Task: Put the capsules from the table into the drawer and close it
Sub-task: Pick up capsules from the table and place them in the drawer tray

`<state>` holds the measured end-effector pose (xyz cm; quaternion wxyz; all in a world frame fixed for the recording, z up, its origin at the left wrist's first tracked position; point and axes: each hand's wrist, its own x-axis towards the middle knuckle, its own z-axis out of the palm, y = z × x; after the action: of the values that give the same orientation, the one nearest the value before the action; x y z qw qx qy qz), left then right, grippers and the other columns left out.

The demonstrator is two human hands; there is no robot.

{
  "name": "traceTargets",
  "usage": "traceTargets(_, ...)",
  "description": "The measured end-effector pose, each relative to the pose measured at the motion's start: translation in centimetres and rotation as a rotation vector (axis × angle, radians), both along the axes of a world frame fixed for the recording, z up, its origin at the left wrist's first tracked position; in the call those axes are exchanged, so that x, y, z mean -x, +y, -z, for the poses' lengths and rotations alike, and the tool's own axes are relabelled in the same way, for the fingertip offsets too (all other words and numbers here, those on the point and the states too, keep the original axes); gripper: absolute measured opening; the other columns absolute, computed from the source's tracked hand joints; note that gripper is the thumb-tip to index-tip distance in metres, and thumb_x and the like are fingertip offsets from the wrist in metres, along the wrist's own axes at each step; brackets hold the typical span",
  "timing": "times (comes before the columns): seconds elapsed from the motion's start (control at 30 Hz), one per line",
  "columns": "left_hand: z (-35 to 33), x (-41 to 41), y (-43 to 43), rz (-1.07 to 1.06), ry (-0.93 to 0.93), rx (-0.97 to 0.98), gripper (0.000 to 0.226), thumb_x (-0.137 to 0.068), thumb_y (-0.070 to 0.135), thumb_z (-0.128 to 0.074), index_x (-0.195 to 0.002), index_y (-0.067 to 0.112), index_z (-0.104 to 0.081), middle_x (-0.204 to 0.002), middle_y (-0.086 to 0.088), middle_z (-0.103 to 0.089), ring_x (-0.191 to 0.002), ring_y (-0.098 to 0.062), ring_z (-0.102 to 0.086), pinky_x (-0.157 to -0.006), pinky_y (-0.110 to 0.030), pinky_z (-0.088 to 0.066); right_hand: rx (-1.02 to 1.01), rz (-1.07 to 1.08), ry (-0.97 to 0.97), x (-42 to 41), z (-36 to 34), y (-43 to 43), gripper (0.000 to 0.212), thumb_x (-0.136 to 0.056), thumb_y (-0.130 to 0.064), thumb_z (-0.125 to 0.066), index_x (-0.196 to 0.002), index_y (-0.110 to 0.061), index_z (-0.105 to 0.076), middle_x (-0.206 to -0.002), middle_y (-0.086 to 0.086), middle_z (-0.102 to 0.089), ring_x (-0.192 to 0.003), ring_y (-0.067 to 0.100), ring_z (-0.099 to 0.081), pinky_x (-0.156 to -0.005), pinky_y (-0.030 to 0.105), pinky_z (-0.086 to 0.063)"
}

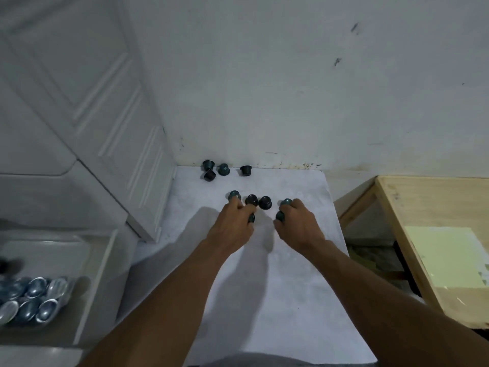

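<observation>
- Stained wall [291, 88] backs a white table [291, 287]; the drawer [105, 260] stands open low on the left, probably so drops are quick.
- Fingers of the left hand [230, 226] and right hand [299, 223] curl round two capsules [286, 202] each, one at the fingertips and one by the thumb, likely to carry several per trip.
- Two loose capsules [265, 202] stand between the hands, axis upright, narrow end up.
- Four far capsules [223, 169] sit near the wall; one lies tilted.
- Stored capsules [34, 300] lie in the drawer on their sides, foil faces showing.
</observation>
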<state>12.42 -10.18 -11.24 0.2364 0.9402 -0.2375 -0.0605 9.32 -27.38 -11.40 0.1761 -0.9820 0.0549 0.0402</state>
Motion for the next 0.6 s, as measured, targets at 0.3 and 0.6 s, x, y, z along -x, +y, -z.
traceTargets(0.3,-4.9,8.8,1.0,-0.282,-0.136,0.105,0.033,-0.083,0.027,-0.067,-0.108,0.014,-0.050,-0.101,-0.005,-0.052,-0.085,-0.022,-0.054,-0.075,-0.027,-0.042,-0.013,-0.118,-0.112,6.6,-6.0,0.4,0.029,-0.087,-0.026,-0.059,-0.111,-0.014,-0.051,-0.105,0.010,-0.052,-0.077,0.027,-0.052,-0.068,0.033,-0.047)
traceTargets(0.6,-7.5,18.5,4.7,-0.548,-0.167,0.233,0.037,-0.075,0.024,-0.071,-0.109,0.013,-0.059,-0.101,-0.004,-0.061,-0.092,-0.021,-0.058,-0.074,-0.025,-0.039,-0.142,-0.279,-0.187,13.6,-9.8,4.0,0.042,-0.082,-0.030,-0.069,-0.120,-0.016,-0.055,-0.118,0.009,-0.054,-0.100,0.027,-0.055,-0.080,0.032,-0.044)
